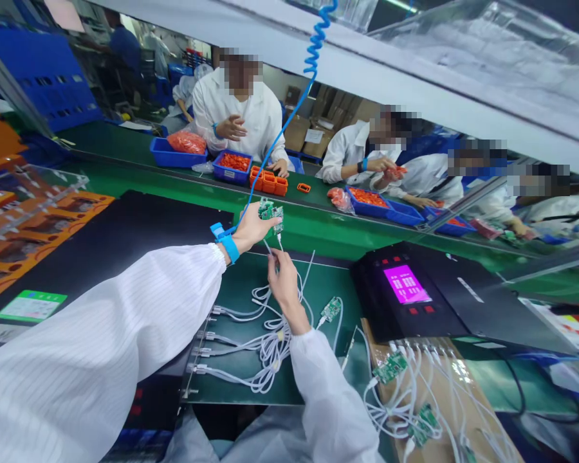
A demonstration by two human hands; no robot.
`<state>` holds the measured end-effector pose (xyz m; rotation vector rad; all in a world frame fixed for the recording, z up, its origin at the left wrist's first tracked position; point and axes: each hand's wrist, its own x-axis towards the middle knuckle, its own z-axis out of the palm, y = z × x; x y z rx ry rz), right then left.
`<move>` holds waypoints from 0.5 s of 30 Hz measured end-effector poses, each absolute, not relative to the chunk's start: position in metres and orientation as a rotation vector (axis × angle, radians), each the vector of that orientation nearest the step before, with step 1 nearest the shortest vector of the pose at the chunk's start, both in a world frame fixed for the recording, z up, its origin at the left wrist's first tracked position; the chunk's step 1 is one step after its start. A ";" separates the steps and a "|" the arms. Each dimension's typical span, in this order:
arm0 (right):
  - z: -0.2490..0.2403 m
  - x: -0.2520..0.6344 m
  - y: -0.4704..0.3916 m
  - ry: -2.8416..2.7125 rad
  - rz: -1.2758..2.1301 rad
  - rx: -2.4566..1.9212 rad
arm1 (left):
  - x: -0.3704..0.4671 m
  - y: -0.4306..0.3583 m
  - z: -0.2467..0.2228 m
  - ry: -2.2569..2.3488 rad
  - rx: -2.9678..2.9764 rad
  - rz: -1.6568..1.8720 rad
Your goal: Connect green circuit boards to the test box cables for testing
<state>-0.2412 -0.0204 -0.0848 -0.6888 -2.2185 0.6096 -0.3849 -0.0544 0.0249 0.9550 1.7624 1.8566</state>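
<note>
My left hand point(253, 228), with a blue strap on its wrist, is closed on small green circuit boards point(272, 212) above the green work surface. A white plug and cable hang from the boards. Just below and to the right, my right hand point(284, 276) pinches a white cable point(280, 242) near that plug. Coiled white cables point(275, 347) lie beneath my hands and run left to metal connectors. Another green board point(331, 309) with a white plug rests to the right of my right hand.
A black device with a lit magenta screen point(408, 285) stands at right. More cabled boards point(390, 367) lie before it. Blue bins of orange parts point(232, 164) line the far conveyor, where several people in white work. A coiled blue cord point(289, 122) hangs down to my left wrist.
</note>
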 end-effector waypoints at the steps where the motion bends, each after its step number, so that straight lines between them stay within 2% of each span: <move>1: -0.085 -0.235 -0.024 -2.085 0.697 -0.657 | -0.385 -0.055 0.026 1.759 0.964 1.864; 8: -0.075 -0.231 -0.029 -1.630 1.106 -0.739 | -0.381 -0.059 0.028 1.911 1.287 1.741; 15: -0.061 -0.247 -0.035 -1.479 1.151 -0.711 | -0.378 -0.056 0.023 2.006 1.622 1.531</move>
